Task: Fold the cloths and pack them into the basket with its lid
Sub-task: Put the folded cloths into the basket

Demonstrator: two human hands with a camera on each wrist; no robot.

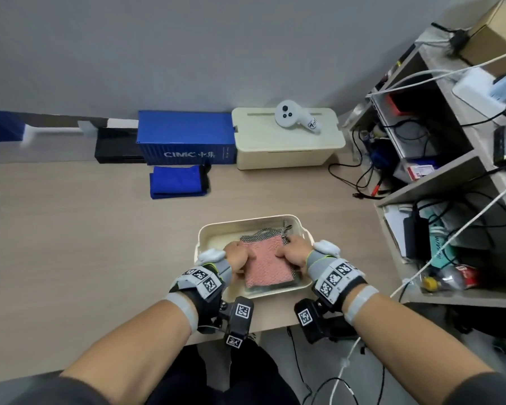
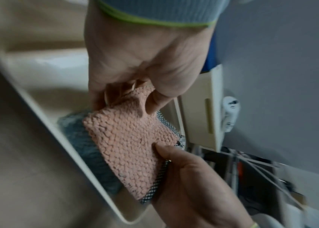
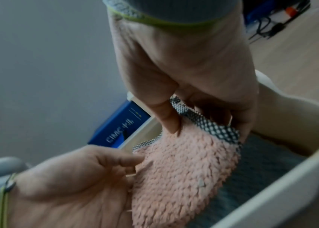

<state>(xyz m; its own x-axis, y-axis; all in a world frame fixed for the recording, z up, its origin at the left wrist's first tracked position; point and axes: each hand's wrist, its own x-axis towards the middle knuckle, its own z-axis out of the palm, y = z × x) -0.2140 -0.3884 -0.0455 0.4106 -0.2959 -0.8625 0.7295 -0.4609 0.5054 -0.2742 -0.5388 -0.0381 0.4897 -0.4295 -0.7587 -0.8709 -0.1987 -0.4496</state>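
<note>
A folded pink cloth (image 1: 268, 263) is pinched at opposite edges by the left hand (image 1: 236, 257) and the right hand (image 1: 295, 252), thumbs on top, and is held low inside the cream basket (image 1: 247, 223) on a wooden table (image 1: 100, 244) against a grey wall. A grey cloth (image 2: 82, 141) beneath is mostly hidden. Both wrist views are blurred.

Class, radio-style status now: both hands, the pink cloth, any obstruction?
Left hand and right hand both pinch pink cloth. Cloth folded, inside basket, atop grey cloth. Blue cloth waits on desk. No obstruction seen.
</note>
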